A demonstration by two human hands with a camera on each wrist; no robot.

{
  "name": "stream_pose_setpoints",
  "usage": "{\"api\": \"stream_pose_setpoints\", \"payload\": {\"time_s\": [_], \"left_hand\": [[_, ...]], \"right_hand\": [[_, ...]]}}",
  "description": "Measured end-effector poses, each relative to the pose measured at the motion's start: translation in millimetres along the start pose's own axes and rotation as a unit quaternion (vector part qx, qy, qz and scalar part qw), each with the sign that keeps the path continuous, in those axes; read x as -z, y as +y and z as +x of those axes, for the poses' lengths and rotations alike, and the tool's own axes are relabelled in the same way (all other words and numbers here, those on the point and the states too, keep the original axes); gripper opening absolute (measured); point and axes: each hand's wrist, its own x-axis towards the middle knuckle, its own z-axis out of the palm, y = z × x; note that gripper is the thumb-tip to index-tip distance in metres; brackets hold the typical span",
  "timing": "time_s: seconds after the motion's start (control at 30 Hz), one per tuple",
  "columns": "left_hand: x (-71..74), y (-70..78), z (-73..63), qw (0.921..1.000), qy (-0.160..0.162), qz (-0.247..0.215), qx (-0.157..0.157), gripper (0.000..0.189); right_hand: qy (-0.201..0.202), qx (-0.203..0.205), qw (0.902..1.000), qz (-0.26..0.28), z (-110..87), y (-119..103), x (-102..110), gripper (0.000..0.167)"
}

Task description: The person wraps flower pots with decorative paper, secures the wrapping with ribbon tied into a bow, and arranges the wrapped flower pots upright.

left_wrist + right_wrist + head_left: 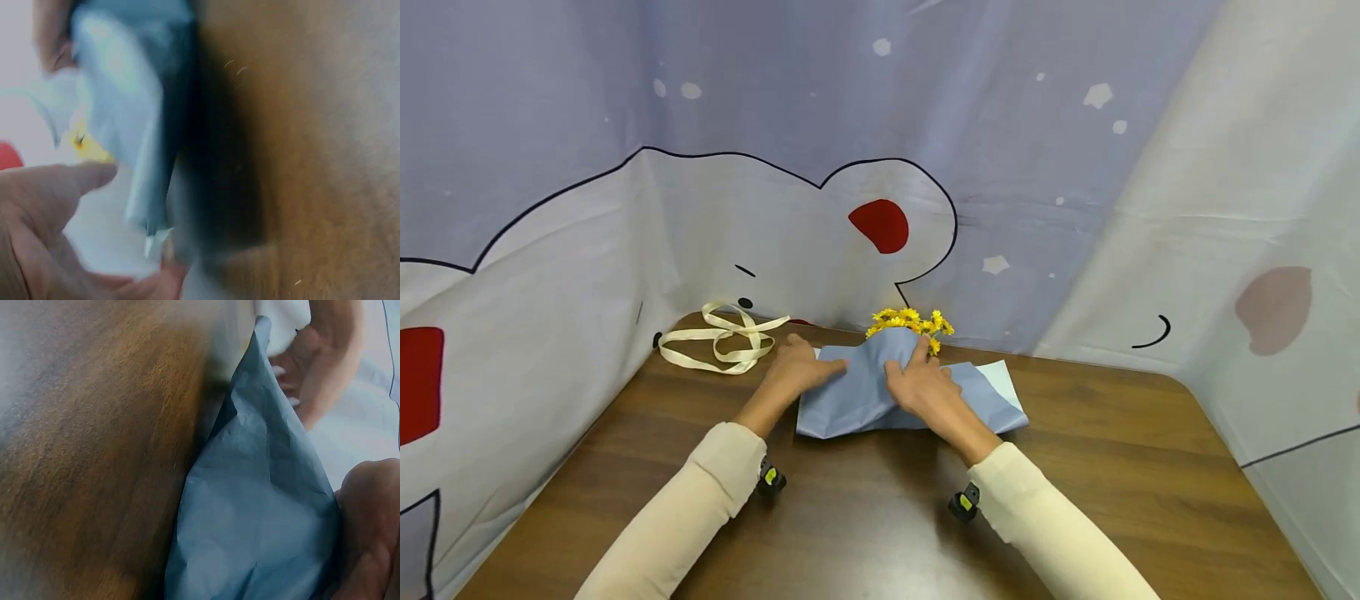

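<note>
A sheet of blue-grey wrapping paper (pixel 853 392) lies folded up around a bunch of yellow flowers (pixel 910 319), whose heads show past its far edge. At the paper's left end is my left hand (pixel 793 367), thumb stretched out and apart from the fingers; in the blurred left wrist view its fingertips (pixel 169 275) are right at the paper's edge. My right hand (pixel 925 385) holds the raised fold of paper just in front of the flowers, thumb on the near side. The flower stems are hidden under the paper.
A loose cream ribbon (pixel 741 357) lies in loops at the table's back left corner. A pale layer (pixel 1000 382) sticks out from beneath the paper on the right. A printed cloth (pixel 1037 208) hangs behind and beside the wooden table (pixel 1112 467).
</note>
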Motion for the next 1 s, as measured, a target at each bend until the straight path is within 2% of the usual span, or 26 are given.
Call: {"api": "stream_pose_setpoints", "payload": {"time_s": [0.07,0.1,0.17,0.2,0.3,0.33,0.47,0.57,0.7,0.77,0.83,0.9,1.0], "left_hand": [[4.9,-6.0,4.1,0.9936,-0.077,-0.067,0.048,0.095],[10.9,-3.4,-1.2,0.9873,-0.113,-0.090,0.066,0.093],[16.3,0.9,-10.0,0.9747,-0.151,-0.148,0.074,0.066],[16.2,1.8,-11.5,0.9720,-0.151,-0.168,0.065,0.056],[12.1,3.4,-11.0,0.9763,-0.119,-0.180,0.021,0.037],[9.8,3.7,-9.6,0.9755,-0.111,-0.190,0.008,0.031],[5.0,4.9,-5.7,0.9787,-0.086,-0.186,-0.015,0.042],[3.5,2.8,-4.8,0.9788,-0.080,-0.188,-0.011,0.043],[2.4,-2.9,-4.8,0.9791,-0.074,-0.189,-0.008,0.040],[4.1,-5.9,-5.7,0.9773,-0.082,-0.195,-0.001,0.037],[8.5,-8.9,-7.9,0.9776,-0.095,-0.187,0.017,0.037],[12.6,-11.0,-9.6,0.9719,-0.118,-0.201,0.034,0.035],[19.4,-9.2,-12.2,0.9587,-0.147,-0.240,0.042,0.027]], "right_hand": [[0.002,-0.012,0.9999,-0.009,0.8,-1,-1,0.094],[0.004,-0.017,0.9998,-0.014,0.7,-2,0,0.096],[0.005,-0.026,0.9993,-0.027,0.4,-3,1,0.101],[0.003,-0.030,0.9989,-0.035,2.3,-3,1,0.104],[0.000,-0.040,0.9977,-0.055,6.9,-4,0,0.108],[0.002,-0.042,0.9972,-0.061,8.3,-5,0,0.107],[0.018,-0.049,0.9962,-0.070,16.3,-8,-2,0.109],[0.012,-0.051,0.9963,-0.068,17.3,-14,0,0.117],[-0.023,-0.058,0.9954,-0.072,15.0,-22,5,0.123],[-0.035,-0.061,0.9944,-0.079,19.3,-23,5,0.125],[-0.038,-0.058,0.9939,-0.086,32.4,-19,1,0.126],[-0.039,-0.056,0.9930,-0.097,46.0,-12,-4,0.128],[-0.050,-0.059,0.9921,-0.099,48.4,-10,1,0.120]]}}
